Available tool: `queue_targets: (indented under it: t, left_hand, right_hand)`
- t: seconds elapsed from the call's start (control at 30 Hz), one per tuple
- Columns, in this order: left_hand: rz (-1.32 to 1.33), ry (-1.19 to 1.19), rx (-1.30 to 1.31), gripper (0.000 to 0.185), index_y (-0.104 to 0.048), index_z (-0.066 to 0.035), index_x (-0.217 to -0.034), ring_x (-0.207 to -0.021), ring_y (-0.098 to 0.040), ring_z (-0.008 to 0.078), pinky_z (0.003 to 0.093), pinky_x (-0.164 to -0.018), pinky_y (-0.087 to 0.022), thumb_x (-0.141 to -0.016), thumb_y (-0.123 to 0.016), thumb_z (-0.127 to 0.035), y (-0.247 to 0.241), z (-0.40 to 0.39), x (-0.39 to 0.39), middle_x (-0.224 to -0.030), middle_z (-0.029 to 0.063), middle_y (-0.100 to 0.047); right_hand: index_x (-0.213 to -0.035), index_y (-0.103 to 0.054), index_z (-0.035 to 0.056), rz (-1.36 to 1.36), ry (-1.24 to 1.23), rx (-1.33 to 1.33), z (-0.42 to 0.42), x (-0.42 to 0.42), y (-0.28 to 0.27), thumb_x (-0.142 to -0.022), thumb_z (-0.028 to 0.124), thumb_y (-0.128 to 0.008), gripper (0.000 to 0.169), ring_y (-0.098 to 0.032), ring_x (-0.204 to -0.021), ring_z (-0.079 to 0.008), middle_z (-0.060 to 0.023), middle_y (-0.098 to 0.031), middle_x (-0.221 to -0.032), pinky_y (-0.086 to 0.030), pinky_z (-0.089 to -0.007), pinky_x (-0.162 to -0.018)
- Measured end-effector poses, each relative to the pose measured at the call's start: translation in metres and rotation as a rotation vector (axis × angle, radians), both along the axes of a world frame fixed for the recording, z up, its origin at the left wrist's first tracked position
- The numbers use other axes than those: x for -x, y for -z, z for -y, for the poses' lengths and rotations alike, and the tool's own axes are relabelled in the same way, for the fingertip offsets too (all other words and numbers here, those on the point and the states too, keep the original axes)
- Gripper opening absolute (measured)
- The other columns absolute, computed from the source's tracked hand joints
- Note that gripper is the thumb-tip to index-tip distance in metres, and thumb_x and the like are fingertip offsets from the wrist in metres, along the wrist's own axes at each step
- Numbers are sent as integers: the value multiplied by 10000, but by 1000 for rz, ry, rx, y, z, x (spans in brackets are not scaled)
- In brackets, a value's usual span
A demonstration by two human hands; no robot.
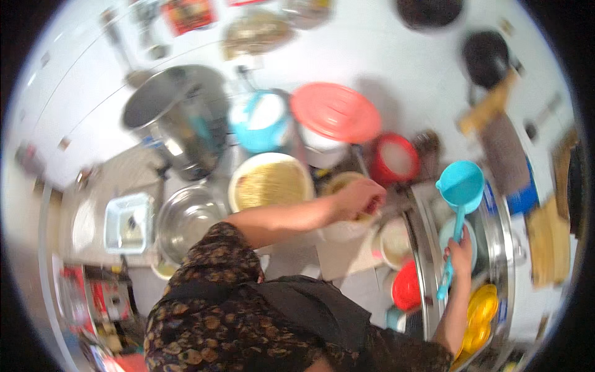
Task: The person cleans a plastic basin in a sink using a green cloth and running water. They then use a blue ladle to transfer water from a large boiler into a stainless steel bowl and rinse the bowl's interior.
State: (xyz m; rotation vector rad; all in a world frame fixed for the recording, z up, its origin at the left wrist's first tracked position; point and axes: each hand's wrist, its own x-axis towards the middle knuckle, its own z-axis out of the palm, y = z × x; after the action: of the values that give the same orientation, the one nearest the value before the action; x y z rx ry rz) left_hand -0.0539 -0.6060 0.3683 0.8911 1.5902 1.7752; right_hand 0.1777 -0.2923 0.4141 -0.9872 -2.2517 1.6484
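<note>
In my right hand (460,255) is the long handle of a turquoise plastic water ladle (461,183), its bowl pointing away from me. The ladle is over a metal sink (418,260) at the right, above a pale round basin (446,228). My left hand (360,200) reaches across to the right with curled fingers. Blur hides whether it holds anything. Beneath that hand is a pale round container (344,230), partly covered by it. Left of the hand stands a white bowl (304,176) filled with yellow food (272,183).
A tall steel pot (190,135) and an empty-looking steel bowl (188,223) stand at left. Behind are a turquoise container (258,135), a pink lid (337,111) and a red tub (395,158). Yellow plastic items (481,307) lie at the sink's near end.
</note>
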Motion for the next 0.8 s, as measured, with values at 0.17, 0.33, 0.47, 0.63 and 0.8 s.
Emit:
queue_targets:
  t: [0.17, 0.33, 0.47, 0.63, 0.8]
  left_hand:
    - [612, -118, -154, 308, -574, -72, -1173, -947, -617, 165, 338, -848, -519, -991, -515, -313, -107, 108, 18, -1054, 53, -636]
    - [295, -222, -521, 347, -540, -88, -1238, -1125, -570, 183, 362, -979, -440, -1016, -471, -346, -164, 260, 44, -1187, 34, -599]
    - [315, -356, -816, 349, -530, -93, -1228, -1146, -564, 213, 375, -997, -416, -1029, -438, -366, -198, 364, 61, -1203, 40, -588]
    - [339, -392, -920, 340, -533, -82, -1203, -1138, -565, 238, 386, -998, -414, -1033, -431, -358, -187, 449, 87, -1155, 53, -593]
    - [443, -529, -979, 350, -544, -72, -1208, -1152, -549, 230, 392, -1012, -412, -1027, -448, -355, -149, 493, 99, -1189, 61, -590]
  right_hand:
    - [-1477, -342, 73, -240, -339, 457, 192, 111, -122, -785, 23, -543, 722, -465, -518, -94, -56, -553, -838, -379, -236, -407]
    - [-1432, -416, 40, -167, -870, 136, 380, 247, -208, -802, -4, -547, 645, -484, -527, -93, -22, -564, -806, -404, -244, -463]
    - [-1358, -471, 13, -170, -1119, -139, 523, 318, -263, -805, -20, -550, 560, -519, -540, -122, -26, -559, -740, -438, -273, -473]
    - [-1158, -618, -39, 243, -1412, -627, 648, 414, -263, -763, 57, -581, 408, -593, -573, -162, -105, -650, -793, -472, -291, -506]
    - [-780, -669, -62, 398, -1639, -1000, 732, 457, -230, -728, 94, -606, 177, -606, -546, -172, -130, -649, -672, -466, -328, -484]
